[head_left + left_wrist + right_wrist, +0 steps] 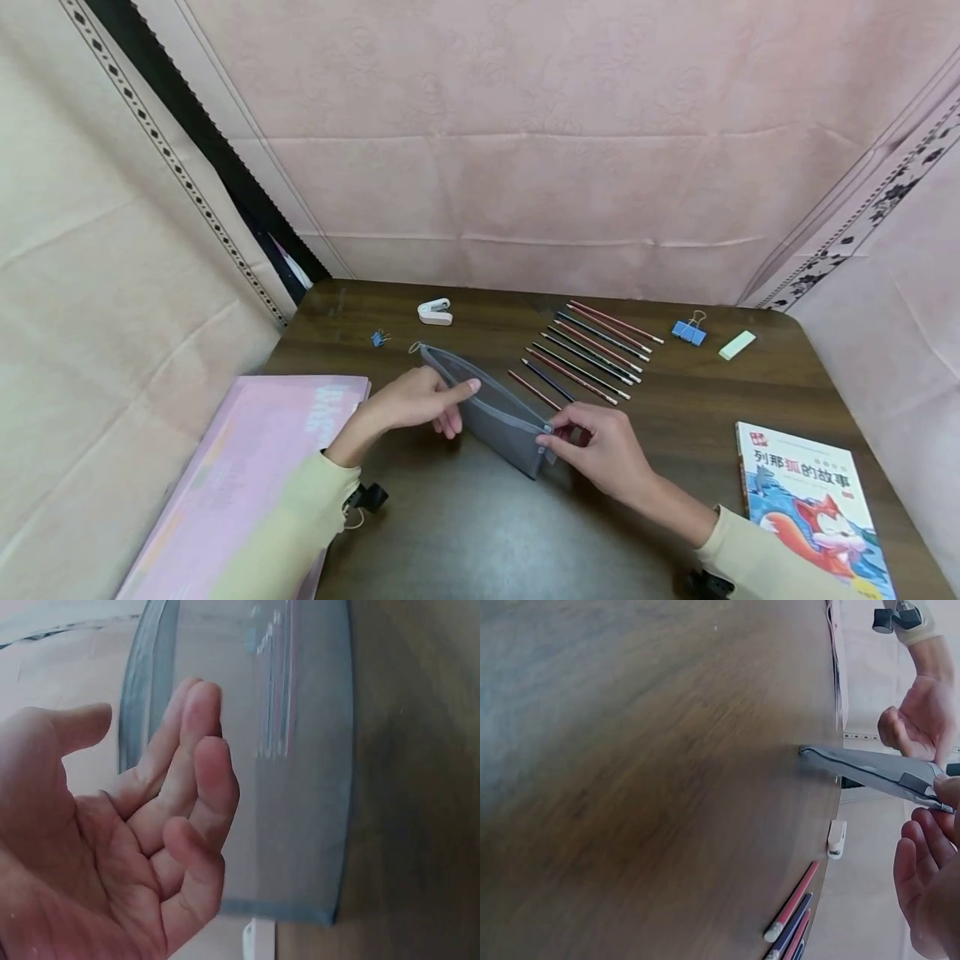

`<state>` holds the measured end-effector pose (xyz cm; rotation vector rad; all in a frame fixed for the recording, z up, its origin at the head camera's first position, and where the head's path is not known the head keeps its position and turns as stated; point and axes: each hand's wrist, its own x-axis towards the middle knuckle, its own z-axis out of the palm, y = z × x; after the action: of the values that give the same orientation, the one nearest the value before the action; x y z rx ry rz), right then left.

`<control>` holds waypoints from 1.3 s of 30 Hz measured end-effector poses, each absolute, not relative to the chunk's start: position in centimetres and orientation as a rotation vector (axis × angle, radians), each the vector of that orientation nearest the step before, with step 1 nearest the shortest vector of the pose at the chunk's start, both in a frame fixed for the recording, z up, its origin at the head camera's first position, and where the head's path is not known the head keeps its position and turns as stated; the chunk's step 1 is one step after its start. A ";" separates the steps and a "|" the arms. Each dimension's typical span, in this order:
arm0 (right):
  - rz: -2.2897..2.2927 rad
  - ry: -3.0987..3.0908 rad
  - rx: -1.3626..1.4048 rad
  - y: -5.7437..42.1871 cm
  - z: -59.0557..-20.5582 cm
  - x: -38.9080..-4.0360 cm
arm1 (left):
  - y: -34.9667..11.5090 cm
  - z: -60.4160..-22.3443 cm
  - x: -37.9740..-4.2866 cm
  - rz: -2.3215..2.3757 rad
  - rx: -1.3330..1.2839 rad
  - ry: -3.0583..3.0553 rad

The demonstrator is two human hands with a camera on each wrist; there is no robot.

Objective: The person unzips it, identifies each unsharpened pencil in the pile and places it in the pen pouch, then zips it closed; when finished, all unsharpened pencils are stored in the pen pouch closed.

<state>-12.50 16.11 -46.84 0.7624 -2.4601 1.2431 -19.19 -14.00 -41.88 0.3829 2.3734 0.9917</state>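
Observation:
A grey see-through zip pouch (498,425) stands slanting on the table, its top edge parted. My right hand (607,450) pinches the pouch's near right corner between thumb and fingers. At the pouch's left side is my left hand (420,398), its thumb over the top edge and its fingers low beside the wall. The left wrist view shows that hand (142,832) loosely bent, palm up, with nothing in its grasp. Behind the pouch lies a slanted row of several pencils (617,322), red and dark, with pale ends. Some of them show through the pouch's wall (300,825).
A white stapler (435,312) and a small blue binder clip (378,338) lie at the back left. A larger blue binder clip (688,332) and a pale green eraser-like block (737,345) are at the back right. A pink folder (277,467) lies left, a fox picture book (813,500) right.

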 end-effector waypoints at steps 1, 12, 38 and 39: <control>1.235 -2.449 0.774 15.9 -46.9 -12.5 | -13.9 -42.0 -19.1 1.021 0.401 2.348; 1.247 -2.440 0.771 15.7 -46.8 -12.9 | -13.5 -43.4 -19.3 1.305 0.480 2.043; 1.091 -2.552 0.325 24.8 -44.3 -23.6 | -11.9 -45.4 -19.7 1.387 0.308 1.982; 1.066 -2.555 0.313 25.1 -44.2 -24.2 | -11.9 -45.6 -19.7 1.380 0.301 1.976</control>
<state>-24.24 25.12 -44.23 0.3135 -2.5553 1.0659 -19.71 -11.94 -45.57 0.3013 1.9764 1.3799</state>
